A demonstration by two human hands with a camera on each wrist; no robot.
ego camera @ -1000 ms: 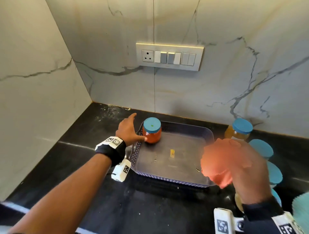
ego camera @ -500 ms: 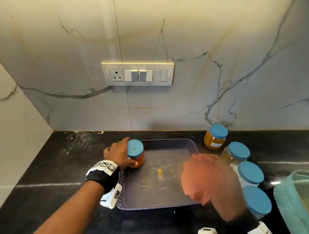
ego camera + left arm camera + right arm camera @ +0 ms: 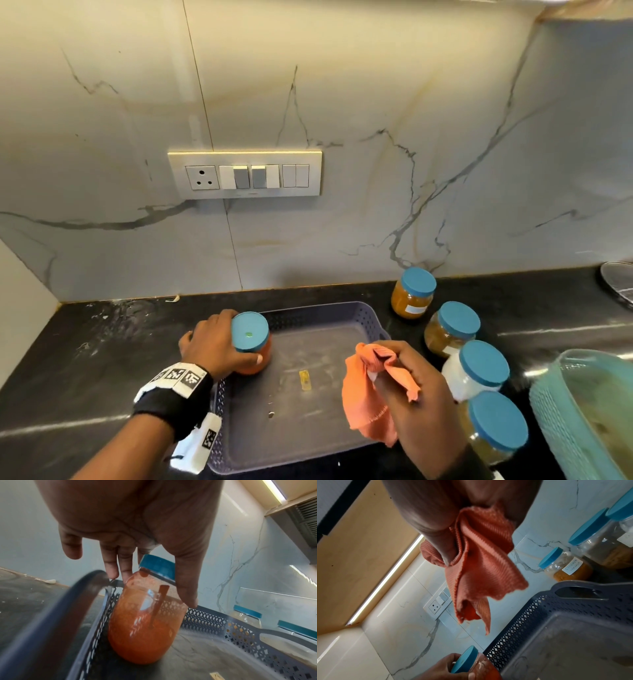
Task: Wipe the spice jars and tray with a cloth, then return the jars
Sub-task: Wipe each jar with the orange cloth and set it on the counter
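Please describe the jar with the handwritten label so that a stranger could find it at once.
Look to the right of the grey tray, where four blue-lidded jars stand in a row on the black counter. It is the labelled jar nearest the wall, holding orange-yellow powder; its label reads "Chicken Masala".

Black countertop [image 3: 85, 370] carries grey tray [image 3: 329, 308], four blue-lidded jars [image 3: 412, 294], teal basket [image 3: 561, 404].

Nearest blue-lidded jar [image 3: 493, 431] half behind the right hand [image 3: 416, 407]; teal basket [image 3: 565, 421] cropped by frame edge.
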